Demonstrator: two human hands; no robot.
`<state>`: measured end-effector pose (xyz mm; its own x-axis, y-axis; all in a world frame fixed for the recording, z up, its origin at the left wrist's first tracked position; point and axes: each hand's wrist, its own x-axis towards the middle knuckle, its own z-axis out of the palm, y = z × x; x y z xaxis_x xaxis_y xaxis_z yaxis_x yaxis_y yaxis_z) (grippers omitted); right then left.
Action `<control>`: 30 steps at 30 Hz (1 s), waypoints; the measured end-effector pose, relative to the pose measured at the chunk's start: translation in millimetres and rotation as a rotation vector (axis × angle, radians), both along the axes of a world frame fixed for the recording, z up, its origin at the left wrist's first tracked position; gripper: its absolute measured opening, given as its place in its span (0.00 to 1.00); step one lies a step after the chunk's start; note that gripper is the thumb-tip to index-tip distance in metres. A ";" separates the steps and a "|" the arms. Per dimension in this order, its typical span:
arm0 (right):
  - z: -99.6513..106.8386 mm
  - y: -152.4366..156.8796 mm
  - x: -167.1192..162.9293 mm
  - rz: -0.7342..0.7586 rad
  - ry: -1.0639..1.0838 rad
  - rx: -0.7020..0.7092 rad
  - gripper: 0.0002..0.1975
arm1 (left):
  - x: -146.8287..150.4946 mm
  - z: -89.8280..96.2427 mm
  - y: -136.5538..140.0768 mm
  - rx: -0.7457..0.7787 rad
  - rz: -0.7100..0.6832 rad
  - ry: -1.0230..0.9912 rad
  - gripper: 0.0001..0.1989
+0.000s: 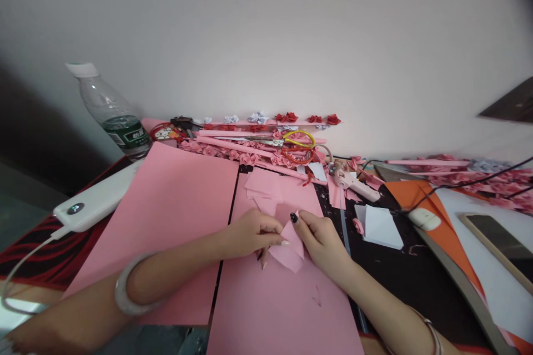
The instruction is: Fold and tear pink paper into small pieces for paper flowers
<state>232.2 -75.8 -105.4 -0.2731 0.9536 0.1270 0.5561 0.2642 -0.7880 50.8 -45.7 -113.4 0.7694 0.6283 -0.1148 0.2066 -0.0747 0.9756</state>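
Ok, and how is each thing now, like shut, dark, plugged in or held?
Pink paper piece: pinched by left hand and right hand
Bottle: capped
White power bank: cable plugged in
Phone: screen dark
Glue gun: lying down, can't tell if on
Scissors: lying down, can't tell if open
Large pink sheets: lying flat

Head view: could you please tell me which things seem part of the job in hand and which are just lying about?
Likely part of the job:
small pink paper, held by left hand and right hand
loose pink pieces

Likely just lying about:
bottle
power bank
phone
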 end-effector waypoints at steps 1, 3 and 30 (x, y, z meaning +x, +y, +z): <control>-0.4 -0.5 -0.2 -0.004 -0.007 0.009 0.17 | 0.1 0.0 -0.2 -0.003 0.002 -0.002 0.12; -1.0 -1.5 -0.7 -0.010 -0.017 0.027 0.17 | 0.3 0.2 -0.4 -0.013 0.004 -0.002 0.12; 1.3 1.7 4.0 0.008 0.203 -0.156 0.17 | -3.8 3.5 0.5 0.377 -0.003 0.136 0.16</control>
<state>236.2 -74.0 -104.1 -0.2647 0.9638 0.0310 0.3808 0.1340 -0.9149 47.0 -45.1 -109.9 0.7649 0.6438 0.0225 0.3311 -0.4229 0.8435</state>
